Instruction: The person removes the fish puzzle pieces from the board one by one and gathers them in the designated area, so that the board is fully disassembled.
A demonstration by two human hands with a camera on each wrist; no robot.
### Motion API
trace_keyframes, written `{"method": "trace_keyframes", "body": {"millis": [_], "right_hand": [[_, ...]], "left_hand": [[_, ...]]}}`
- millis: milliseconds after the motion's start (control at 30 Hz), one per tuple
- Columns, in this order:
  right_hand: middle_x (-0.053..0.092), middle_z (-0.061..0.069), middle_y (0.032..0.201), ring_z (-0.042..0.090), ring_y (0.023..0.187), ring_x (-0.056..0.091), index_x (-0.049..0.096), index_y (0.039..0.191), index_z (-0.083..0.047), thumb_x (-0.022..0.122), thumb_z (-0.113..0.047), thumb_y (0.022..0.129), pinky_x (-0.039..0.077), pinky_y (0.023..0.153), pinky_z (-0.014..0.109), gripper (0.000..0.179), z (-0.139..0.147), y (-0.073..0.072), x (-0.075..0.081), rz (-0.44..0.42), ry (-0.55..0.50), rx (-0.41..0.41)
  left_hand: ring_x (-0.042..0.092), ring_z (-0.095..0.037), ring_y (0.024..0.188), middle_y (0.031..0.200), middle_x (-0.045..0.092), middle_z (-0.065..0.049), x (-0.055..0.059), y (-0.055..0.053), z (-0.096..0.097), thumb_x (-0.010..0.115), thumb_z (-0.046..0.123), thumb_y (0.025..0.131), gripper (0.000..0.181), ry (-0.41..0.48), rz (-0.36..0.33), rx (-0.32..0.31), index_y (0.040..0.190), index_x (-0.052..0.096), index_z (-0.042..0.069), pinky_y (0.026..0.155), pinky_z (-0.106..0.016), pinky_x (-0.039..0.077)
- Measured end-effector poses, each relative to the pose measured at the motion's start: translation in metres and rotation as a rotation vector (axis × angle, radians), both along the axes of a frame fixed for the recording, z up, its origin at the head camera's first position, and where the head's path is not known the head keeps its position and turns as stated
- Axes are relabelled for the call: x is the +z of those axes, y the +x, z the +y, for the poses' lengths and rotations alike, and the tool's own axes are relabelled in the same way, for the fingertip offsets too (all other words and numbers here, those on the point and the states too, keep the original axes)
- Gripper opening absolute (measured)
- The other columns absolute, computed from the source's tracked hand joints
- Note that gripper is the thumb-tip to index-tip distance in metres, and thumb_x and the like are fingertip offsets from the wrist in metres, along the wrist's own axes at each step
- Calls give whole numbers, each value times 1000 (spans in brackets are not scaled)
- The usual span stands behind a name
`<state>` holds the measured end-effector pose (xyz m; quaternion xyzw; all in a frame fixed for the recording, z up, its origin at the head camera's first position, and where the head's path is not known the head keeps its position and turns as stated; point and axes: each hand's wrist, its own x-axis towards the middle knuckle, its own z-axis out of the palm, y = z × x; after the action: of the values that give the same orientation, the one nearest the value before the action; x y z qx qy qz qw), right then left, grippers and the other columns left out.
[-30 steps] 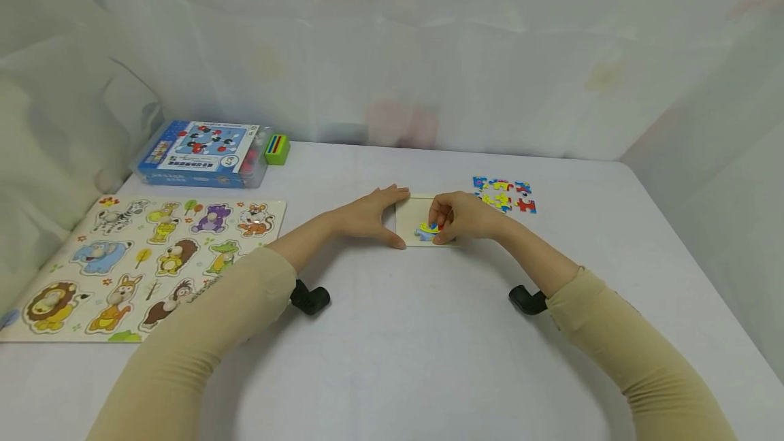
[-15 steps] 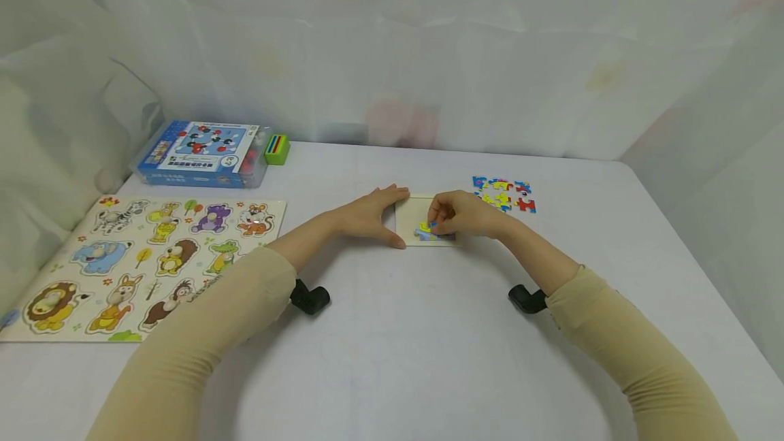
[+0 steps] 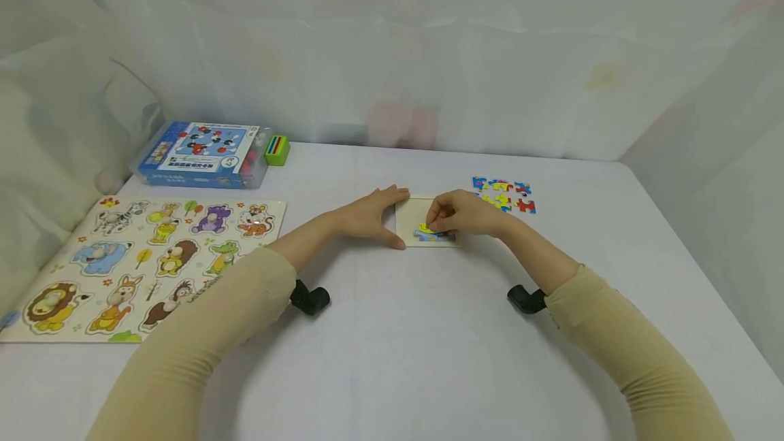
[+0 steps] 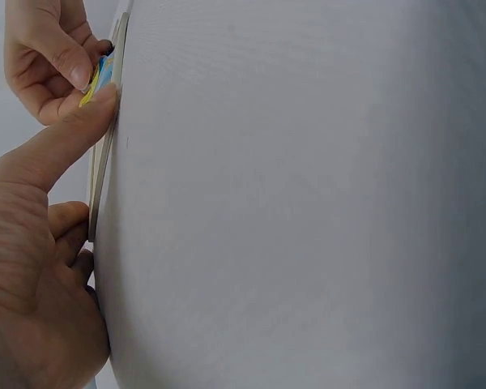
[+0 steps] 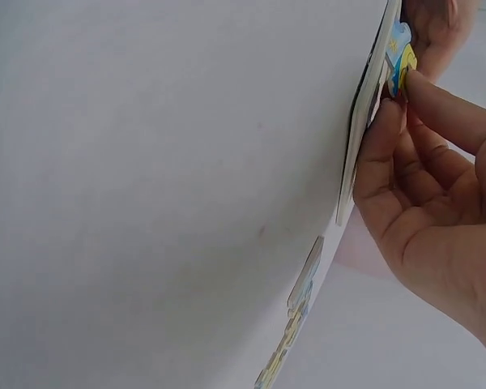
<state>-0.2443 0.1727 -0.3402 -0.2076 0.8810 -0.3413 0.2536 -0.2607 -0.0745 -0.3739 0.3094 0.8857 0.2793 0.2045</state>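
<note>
A small pale puzzle board point(image 3: 410, 213) lies mid-table, with blue puzzle pieces point(image 3: 429, 237) along its near edge. My left hand point(image 3: 361, 215) spreads around its left side; the thumb touches the near corner and the fingers reach the far corner. Over the board, my right hand point(image 3: 467, 213) pinches a yellow and blue puzzle piece point(image 5: 407, 61) between thumb and fingertips. In the left wrist view, the left thumb covers part of the board's edge. The right fingers hide the board's right part in the head view.
Several loose puzzle pieces point(image 3: 502, 202) lie behind and right of the board. At left is a large animal puzzle point(image 3: 147, 247), partly under the left forearm. Behind it stand a blue boxed kit point(image 3: 202, 155) and a small green block point(image 3: 278, 150).
My right fingertips have shifted slightly back and left over the board, showing more of the pieces along its near edge. My left hand has stayed in place.
</note>
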Motion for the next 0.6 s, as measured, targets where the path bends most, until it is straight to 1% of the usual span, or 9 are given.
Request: {"method": "trace_keyframes", "body": {"millis": [167,333,467,600], "right_hand": [[62,1,84,16,74,57,66,100,-8,66,-20,95,51,70,25,13,0,0,3,9,-6,-9],[64,3,90,17,82,60,66,103,-10,66,-22,95,56,77,26,15,4,-3,8,3,-27,-37],[67,6,98,19,87,63,66,105,-9,65,-21,95,59,81,32,16,11,-6,13,-10,-43,-59],[68,7,104,20,90,65,66,105,-8,65,-20,95,61,84,36,15,20,-9,17,-1,-52,-72]], "left_hand": [[0,-20,158,168,15,0,0,1,0,80,47,78,106,1,-3,0,158,20,12,131,-42,0],[1,-19,158,168,16,0,1,1,0,80,47,78,105,1,0,0,158,21,13,131,-41,0],[2,-19,158,168,17,2,0,1,1,80,47,78,105,-5,0,8,158,21,14,131,-41,1],[1,-19,158,168,17,2,0,1,1,80,47,78,105,-9,-3,10,158,22,15,131,-42,2]]}}
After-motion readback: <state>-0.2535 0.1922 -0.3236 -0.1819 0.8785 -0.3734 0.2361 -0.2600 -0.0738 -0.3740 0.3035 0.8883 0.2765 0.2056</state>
